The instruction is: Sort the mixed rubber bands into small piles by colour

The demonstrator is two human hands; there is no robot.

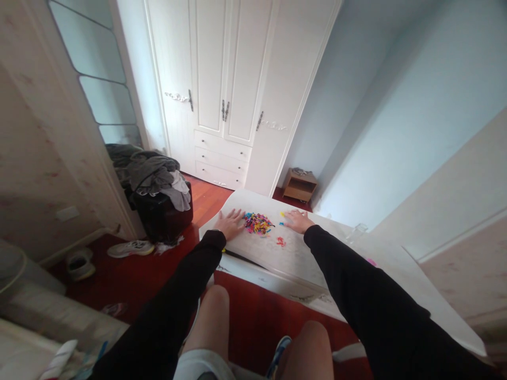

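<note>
A heap of small, brightly coloured pieces [258, 224] lies on the white table [293, 258]; their exact kind is too small to make out. My left hand [231, 224] rests flat at the heap's left edge, its fingers spread. To the right, my right hand [298, 220] lies on the table with fingers stretched out, apart from the heap. By its fingertips are a yellow piece [282, 214] and a blue piece [281, 224]. A little cluster of red pieces [281, 241] sits between the hands, closer to me.
A clear glass container [358, 231] and a pink item [371, 261] are on the table's right part. Beyond stand a white wardrobe [222, 63] and a small wooden cabinet [300, 186]. Clothes [158, 174] are piled on a black case [168, 214] at left.
</note>
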